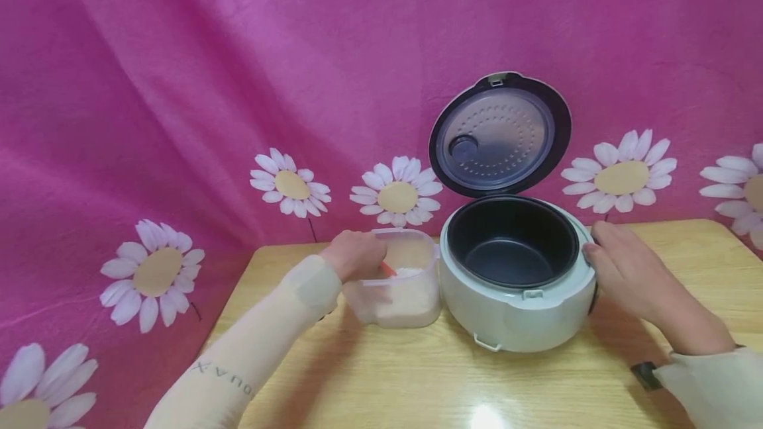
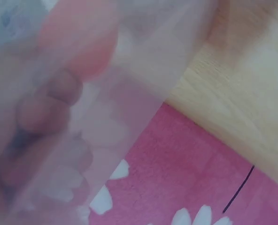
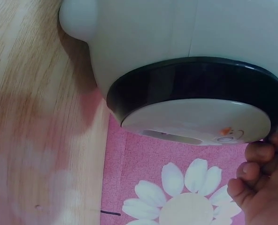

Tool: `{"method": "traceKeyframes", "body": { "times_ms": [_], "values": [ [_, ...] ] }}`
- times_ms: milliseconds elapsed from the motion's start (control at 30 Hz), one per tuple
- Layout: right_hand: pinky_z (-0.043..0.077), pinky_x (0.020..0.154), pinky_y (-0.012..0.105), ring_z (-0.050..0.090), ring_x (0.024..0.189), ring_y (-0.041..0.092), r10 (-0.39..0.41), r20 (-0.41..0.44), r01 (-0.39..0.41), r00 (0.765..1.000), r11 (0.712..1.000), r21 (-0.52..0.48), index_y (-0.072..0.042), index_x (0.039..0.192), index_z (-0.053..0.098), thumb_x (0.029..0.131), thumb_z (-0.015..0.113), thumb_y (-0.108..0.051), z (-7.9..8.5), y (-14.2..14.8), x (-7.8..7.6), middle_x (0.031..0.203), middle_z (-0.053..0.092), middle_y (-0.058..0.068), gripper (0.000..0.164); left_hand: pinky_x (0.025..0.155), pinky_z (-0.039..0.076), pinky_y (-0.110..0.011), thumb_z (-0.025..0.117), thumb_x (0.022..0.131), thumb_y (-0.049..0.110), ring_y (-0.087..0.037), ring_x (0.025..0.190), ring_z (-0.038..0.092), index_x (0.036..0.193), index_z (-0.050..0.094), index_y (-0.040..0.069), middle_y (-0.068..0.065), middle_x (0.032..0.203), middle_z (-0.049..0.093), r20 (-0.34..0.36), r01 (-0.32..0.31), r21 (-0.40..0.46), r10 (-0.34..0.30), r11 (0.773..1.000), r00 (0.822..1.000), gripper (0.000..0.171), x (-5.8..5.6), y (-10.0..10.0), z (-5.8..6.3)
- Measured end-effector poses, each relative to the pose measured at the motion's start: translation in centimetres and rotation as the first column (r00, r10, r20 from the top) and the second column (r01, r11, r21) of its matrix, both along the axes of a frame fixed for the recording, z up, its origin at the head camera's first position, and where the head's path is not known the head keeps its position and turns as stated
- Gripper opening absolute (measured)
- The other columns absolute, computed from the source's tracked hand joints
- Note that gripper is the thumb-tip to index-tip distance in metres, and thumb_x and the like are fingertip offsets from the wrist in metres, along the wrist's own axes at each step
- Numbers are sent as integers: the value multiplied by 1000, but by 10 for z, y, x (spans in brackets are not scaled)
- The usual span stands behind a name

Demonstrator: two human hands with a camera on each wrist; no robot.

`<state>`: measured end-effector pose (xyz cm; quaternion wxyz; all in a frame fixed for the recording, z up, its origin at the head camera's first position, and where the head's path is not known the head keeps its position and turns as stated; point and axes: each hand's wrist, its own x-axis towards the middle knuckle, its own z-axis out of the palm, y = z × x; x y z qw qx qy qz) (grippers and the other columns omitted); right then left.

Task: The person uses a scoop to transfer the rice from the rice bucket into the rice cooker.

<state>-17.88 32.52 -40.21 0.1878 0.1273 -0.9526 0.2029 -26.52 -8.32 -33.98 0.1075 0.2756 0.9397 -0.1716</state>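
Observation:
In the head view, my left hand (image 1: 356, 255) reaches over the rim of a translucent plastic container (image 1: 411, 306) of white rice (image 1: 410, 273) and grips a red scoop (image 1: 388, 269). Through the cloudy container wall, the left wrist view shows curled fingers (image 2: 45, 112) beside the scoop's rounded red end (image 2: 82, 37). Right of the container stands a white rice cooker (image 1: 512, 320), lid raised, its dark inner pot (image 1: 507, 257) showing a bare bottom. My right hand (image 1: 626, 270) holds the cooker's right side at the rim, fingers bent at the edge in the right wrist view.
The raised lid (image 1: 501, 134) leans back near a pink cloth (image 1: 334, 71) printed with white daisies. Container and cooker stand side by side on a light wooden table (image 1: 381, 376). A small wire handle (image 1: 487, 343) sticks out low on the cooker.

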Motion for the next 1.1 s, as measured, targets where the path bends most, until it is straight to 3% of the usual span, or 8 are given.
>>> {"method": "traceKeyframes", "body": {
  "times_ms": [267,433,733,1100],
  "values": [
    [45,67,32,47,89,21,7,3,-7,1000,1000,-9,-8,106,53,98,56,-14,-3,-5,1,91,53,6,11,67,47,-30,70,96,29,-14,68,50,73,62,15,3,66,46,23,18,49,-19,999,1000,28,-3,-8,-13],
    [46,67,34,49,88,22,-3,20,3,1000,1000,-7,-6,107,53,98,57,-14,-3,-6,0,91,54,7,12,67,46,-31,69,96,31,-14,66,49,65,54,16,4,62,43,-4,35,80,-35,996,999,37,-4,-9,-15],
    [44,64,31,49,83,20,9,-16,-9,1000,1000,-3,-6,102,53,96,56,-11,0,-1,-2,86,53,6,9,64,46,-31,68,97,33,-14,61,48,63,52,18,4,59,41,-28,43,94,-40,995,999,41,-7,-7,-16],
    [42,63,29,48,84,21,7,6,-7,1000,1000,-2,-6,103,53,97,56,-12,-1,0,-3,87,53,6,10,61,44,-30,67,97,36,-12,60,47,62,54,19,5,59,40,-16,-7,74,8,997,1000,41,-9,-4,-20]
  ]
}}
